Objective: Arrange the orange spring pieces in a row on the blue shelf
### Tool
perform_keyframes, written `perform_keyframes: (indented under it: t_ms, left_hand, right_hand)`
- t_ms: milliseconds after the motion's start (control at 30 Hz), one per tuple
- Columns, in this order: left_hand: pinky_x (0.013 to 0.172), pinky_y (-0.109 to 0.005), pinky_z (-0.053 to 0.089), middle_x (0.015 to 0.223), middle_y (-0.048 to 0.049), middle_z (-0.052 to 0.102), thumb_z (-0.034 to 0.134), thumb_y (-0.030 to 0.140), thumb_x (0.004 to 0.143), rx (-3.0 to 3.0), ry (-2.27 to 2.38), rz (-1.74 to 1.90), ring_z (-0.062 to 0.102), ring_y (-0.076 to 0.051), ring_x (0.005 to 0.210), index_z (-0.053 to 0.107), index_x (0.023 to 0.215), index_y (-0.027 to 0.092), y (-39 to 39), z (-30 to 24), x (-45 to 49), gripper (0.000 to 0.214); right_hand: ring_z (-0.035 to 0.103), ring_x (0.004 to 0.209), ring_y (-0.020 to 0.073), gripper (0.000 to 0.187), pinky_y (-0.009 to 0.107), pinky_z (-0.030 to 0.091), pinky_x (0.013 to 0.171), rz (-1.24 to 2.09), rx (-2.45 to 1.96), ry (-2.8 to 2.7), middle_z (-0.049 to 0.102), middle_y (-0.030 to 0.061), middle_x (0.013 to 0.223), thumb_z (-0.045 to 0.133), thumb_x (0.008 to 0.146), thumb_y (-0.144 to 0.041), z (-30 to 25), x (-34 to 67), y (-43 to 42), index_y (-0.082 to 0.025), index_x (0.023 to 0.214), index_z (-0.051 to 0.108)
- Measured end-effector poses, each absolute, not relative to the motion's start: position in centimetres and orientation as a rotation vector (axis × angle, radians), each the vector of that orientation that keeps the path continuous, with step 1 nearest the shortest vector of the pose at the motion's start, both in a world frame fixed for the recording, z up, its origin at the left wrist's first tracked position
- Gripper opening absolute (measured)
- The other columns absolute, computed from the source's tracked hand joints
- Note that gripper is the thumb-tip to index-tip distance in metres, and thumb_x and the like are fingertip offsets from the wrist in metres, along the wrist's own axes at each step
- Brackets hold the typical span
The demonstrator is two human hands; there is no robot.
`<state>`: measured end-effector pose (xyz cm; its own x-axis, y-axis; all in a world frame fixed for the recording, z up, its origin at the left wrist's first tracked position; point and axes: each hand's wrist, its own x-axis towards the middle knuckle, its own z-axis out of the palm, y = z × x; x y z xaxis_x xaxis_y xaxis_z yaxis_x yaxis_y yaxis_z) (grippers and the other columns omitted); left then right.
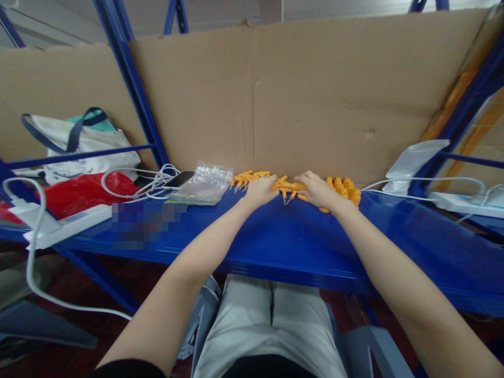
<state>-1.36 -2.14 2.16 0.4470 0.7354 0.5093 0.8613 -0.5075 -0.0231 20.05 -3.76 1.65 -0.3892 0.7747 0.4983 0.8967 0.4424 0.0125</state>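
A heap of small orange plastic pieces with metal chains (342,189) lies at the back of the blue shelf (275,241), against the cardboard wall. My left hand (258,191) rests on the pile with its fingers curled over some orange pieces (248,177). My right hand (318,190) lies beside it, fingers closed over an orange piece (293,186) held between both hands. What exactly sits inside each palm is hidden.
A clear plastic bag (207,182) and a phone (179,179) with white cables (137,184) lie left of the pile. Further left are a red bag (79,194), a tote bag (84,142) and a white power strip (66,223). Another white power strip (464,203) sits at right.
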Motion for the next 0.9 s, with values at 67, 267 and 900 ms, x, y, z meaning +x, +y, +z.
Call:
perform_keyframes:
  t_ms: [67, 267, 900]
  left_hand:
    - [0.083, -0.032, 0.048, 0.112, -0.0112, 0.072, 0.053, 0.027, 0.092, -2.424, -1.37, -0.639, 0.068, -0.027, 0.104, 0.064, 0.119, 0.017, -2.1, 2.1, -1.4, 0.031]
    - [0.086, -0.033, 0.048, 0.113, -0.0111, 0.072, 0.055, 0.027, 0.091, -2.451, -1.358, -0.642, 0.068, -0.026, 0.105, 0.064, 0.12, 0.017, -1.9, 2.0, -1.3, 0.032]
    - [0.09, -0.035, 0.052, 0.112, -0.0096, 0.073, 0.057, 0.033, 0.089, -2.37, -1.588, -0.66, 0.067, -0.028, 0.108, 0.067, 0.121, 0.02, 0.0, 1.6, -3.3, 0.036]
  right_hand:
    - [0.055, 0.121, 0.0315, 0.047, 0.048, 0.049, 0.096, -0.404, -1.444, -2.301, 0.058, 0.0137, 0.13, 0.057, 0.089, -0.022, 1.7, 19.9, -4.0, -0.023, 0.136, 0.056]
    - [0.055, 0.119, 0.033, 0.049, 0.052, 0.048, 0.093, -0.429, -1.546, -2.324, 0.064, 0.0127, 0.131, 0.055, 0.09, -0.022, 1.8, 19.6, -4.5, -0.027, 0.139, 0.054]
    - [0.068, 0.097, 0.0289, 0.03, 0.043, 0.043, 0.087, -0.428, -1.941, -2.089, 0.075, 0.0116, 0.105, 0.048, 0.089, -0.029, 2.7, 21.3, -4.9, -0.022, 0.113, 0.065]
